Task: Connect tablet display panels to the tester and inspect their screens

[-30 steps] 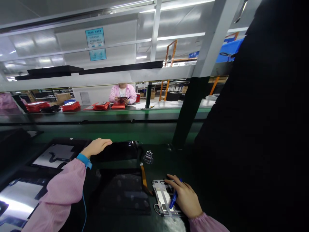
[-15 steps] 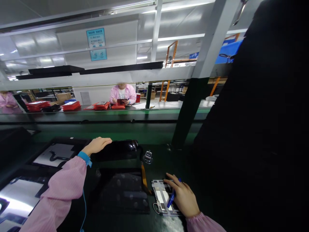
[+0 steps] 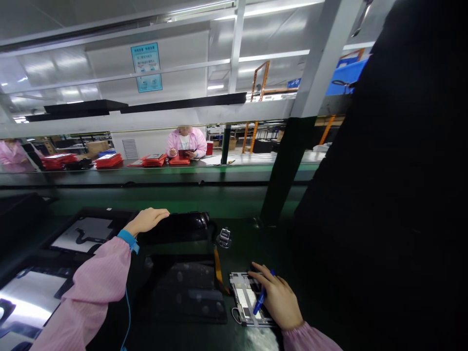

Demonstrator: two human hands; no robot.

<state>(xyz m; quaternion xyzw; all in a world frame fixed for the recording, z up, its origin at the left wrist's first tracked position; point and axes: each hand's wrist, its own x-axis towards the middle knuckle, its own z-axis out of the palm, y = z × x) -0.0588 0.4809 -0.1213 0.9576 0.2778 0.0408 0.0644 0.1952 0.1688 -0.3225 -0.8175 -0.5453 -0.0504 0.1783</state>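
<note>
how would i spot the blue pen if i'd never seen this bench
On the dark green workbench, find the right hand in the lower right. The blue pen slants from it over a flat silvery device; its solid blue barrel sets it apart from the orange ribbon cable nearby.

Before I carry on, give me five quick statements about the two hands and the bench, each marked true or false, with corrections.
1. The right hand holds a blue pen. True.
2. The blue wristband is on the right wrist. False: it is on the left wrist.
3. The right hand covers part of the taped device. True.
4. The left hand touches the small silver object. False: it is at the tilted dark panel.
5. The orange ribbon lies left of the taped device. True.
</note>
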